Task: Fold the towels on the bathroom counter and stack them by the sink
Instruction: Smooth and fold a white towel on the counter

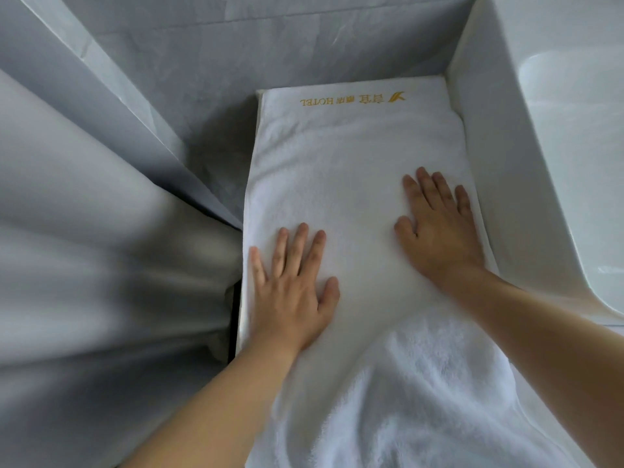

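From the head view, we have the white towel (354, 170) spread lengthwise on the table just left of the sink (557, 130), its near end spilling toward us. Our left hand (290, 292) and right hand (439, 231) press it flat, fingers straight, gripping nothing. We judge this the smoothing step; next we must pinch an end and fold.

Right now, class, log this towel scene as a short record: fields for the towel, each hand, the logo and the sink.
towel: white towel, flat on the counter, near end rumpled
left hand: left hand flat on the towel, fingers spread
right hand: right hand flat on the towel, fingers straight
logo: gold logo at the far end, upside down from here
sink: sink right of the towel
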`<state>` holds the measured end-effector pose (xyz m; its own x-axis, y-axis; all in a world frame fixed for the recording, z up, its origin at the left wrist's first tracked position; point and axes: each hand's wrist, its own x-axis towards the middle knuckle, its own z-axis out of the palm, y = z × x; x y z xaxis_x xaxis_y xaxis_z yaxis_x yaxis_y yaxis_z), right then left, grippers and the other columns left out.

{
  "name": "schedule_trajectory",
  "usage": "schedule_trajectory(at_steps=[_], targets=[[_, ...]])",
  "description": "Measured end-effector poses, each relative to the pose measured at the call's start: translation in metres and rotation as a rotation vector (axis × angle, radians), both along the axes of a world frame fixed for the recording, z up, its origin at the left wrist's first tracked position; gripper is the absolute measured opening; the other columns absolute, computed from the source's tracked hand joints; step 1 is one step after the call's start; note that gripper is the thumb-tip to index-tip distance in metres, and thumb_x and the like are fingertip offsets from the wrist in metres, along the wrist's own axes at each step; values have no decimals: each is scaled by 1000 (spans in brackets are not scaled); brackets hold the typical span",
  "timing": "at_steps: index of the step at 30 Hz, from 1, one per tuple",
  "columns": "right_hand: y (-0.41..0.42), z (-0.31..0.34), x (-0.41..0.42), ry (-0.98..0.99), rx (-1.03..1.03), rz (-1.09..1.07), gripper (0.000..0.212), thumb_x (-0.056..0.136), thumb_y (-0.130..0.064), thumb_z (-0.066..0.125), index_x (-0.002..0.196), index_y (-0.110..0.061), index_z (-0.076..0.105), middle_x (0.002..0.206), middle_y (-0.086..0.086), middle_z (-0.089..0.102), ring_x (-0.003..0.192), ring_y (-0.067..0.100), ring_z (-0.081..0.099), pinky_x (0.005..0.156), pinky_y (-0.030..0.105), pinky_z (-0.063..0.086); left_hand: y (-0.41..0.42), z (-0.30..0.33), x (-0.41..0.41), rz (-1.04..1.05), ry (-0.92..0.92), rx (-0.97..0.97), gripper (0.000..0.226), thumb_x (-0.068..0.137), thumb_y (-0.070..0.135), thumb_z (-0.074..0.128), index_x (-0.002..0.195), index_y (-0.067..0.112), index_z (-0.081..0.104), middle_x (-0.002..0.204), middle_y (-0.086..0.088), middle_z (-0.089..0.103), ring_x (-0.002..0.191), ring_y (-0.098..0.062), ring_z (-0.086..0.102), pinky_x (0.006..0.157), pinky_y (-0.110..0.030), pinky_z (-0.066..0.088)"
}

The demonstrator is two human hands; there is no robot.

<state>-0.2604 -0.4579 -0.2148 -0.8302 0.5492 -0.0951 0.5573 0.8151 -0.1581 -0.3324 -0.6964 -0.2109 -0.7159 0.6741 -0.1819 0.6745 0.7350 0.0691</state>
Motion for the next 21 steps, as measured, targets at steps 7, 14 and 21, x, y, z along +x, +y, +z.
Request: schedule_trajectory(at_steps=[7, 14, 21], targets=[[1, 2, 0, 11, -4, 36, 67, 92, -40, 25, 155, -18, 17, 163, 4, 8, 150, 21, 3, 121, 45, -2, 0, -7, -1, 4, 32, 53, 73, 90, 58, 19, 158, 34, 7, 167, 7, 1, 153, -19, -5, 120, -58, 0], [-41, 28, 12, 29, -37, 157, 66, 93, -45, 25, 152, -18, 25, 162, 7, 15, 149, 23, 9, 119, 48, -10, -1, -7, -1, 20, 28, 96, 73, 88, 59, 17, 157, 36, 8, 166, 9, 0, 153, -17, -6, 120, -56, -4], [-71, 2, 62, -61, -83, 167, 66, 97, -55, 19, 155, -32, -2, 163, -3, -11, 149, 18, -15, 118, 46, -14, -1, -16, -3, 24, 82, 131, 70, 90, 57, 18, 156, 36, 10, 166, 9, 4, 153, -17, -2, 121, -56, -1]])
